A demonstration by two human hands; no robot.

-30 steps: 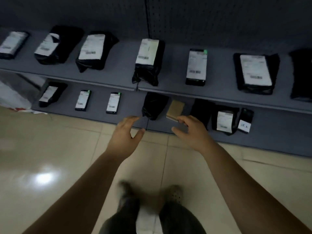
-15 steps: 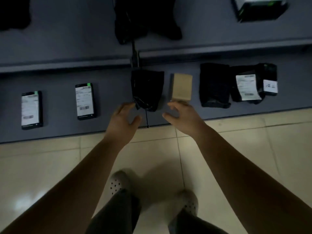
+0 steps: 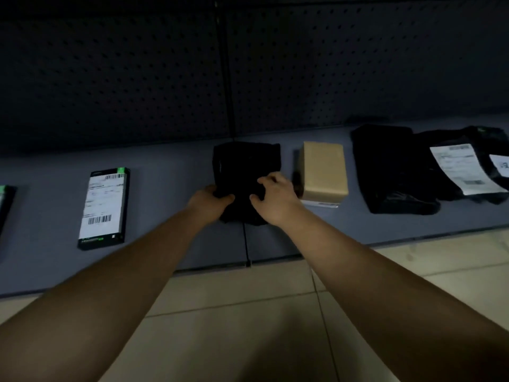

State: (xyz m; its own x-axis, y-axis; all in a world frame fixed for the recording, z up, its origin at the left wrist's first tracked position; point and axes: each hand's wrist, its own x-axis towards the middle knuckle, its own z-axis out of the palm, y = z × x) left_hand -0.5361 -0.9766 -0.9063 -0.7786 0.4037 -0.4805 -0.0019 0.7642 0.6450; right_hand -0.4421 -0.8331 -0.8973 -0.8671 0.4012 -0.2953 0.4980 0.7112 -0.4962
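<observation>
**Clearances.** To the left of your black parcel (image 3: 246,164), bare shelf (image 3: 170,194) runs as far as the flat labelled box (image 3: 104,208). On the right, the cardboard box (image 3: 323,170) stands near the parcel with a narrow gap between them. Further right lie a black bag (image 3: 391,166) and then a labelled bag (image 3: 465,169). The pegboard back panel (image 3: 110,78) rises behind the parcel. Open shelf lies between the parcel and the front lip.

**Surface and room.** The shelf is grey and low, with a dark seam running from under the parcel to the lip. Pale tiled floor (image 3: 234,326) lies in front, and the light is dim.

**Item.** The black parcel lies flat at mid-shelf, over the seam. Your left hand (image 3: 210,201) grips its near left corner. Your right hand (image 3: 275,197) holds the near right end, fingers curled over the top, just beside the cardboard box. The far end of the parcel is untouched.
</observation>
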